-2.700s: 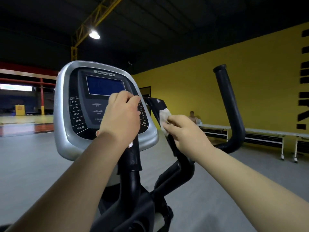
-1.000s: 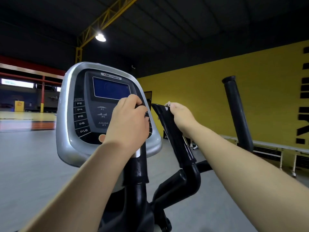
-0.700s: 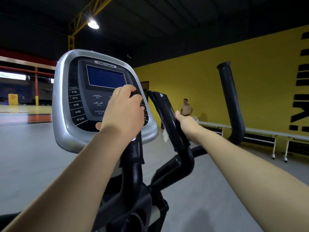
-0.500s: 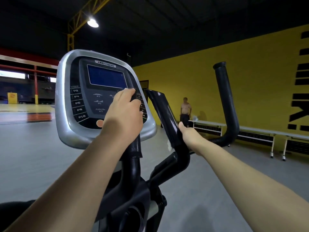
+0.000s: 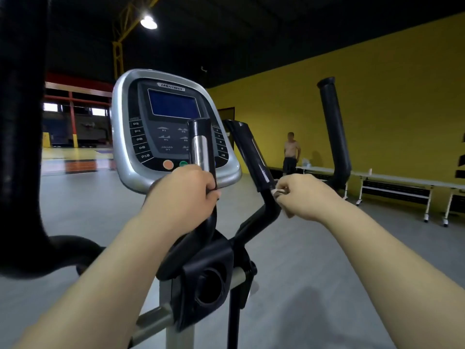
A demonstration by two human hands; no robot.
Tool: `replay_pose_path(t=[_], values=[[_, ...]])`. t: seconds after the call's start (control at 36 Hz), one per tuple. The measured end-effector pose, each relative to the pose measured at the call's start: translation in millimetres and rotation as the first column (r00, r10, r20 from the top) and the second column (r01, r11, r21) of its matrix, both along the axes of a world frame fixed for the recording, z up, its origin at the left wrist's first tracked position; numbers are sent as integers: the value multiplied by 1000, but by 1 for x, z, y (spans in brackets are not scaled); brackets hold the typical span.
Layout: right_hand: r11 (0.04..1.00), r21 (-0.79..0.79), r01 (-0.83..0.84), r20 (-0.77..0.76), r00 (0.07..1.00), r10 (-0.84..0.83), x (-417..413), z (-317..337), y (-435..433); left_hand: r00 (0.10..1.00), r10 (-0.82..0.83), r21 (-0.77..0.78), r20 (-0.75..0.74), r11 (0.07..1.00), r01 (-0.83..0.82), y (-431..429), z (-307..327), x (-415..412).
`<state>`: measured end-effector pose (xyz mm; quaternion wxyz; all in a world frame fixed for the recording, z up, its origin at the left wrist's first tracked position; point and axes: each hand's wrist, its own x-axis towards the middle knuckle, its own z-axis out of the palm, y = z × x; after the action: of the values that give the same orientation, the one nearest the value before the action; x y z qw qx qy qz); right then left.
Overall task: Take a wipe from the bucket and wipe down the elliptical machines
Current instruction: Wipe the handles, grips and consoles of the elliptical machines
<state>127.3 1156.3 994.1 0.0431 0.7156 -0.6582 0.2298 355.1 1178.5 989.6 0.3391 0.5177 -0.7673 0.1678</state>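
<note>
An elliptical machine stands right in front of me, its silver console [image 5: 120, 137] with a blue screen at centre. My left hand [image 5: 183, 195] grips the lower part of the left fixed handle [image 5: 200, 144], below its chrome sensor. My right hand [image 5: 302, 197] is closed on a crumpled white wipe [image 5: 278, 192] and presses it against the bend of the right fixed handle [image 5: 254, 157]. Most of the wipe is hidden inside my fist. No bucket is in view.
A thick black moving arm [image 5: 22, 137] rises close at the far left, and another one [image 5: 333, 132] stands at the right. A person [image 5: 291, 153] stands by white benches [image 5: 402, 180] along the yellow wall. Grey floor lies all around the machine.
My right hand has slid the wipe down the right handle from its top to the bend. My left hand dropped lower on the left handle, uncovering its chrome sensor. The view pulled back and down.
</note>
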Motion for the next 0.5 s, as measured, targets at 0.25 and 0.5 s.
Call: replay_pose_path(t=[0.25,0.5], values=[[997,81,-8,-77,997,14,23,-33,66,996,32,222,89,974,-51,61,-41,24],[999,52,-7,-79,997,11,62,-74,147,984,80,326,160,936,-129,137,-97,79]])
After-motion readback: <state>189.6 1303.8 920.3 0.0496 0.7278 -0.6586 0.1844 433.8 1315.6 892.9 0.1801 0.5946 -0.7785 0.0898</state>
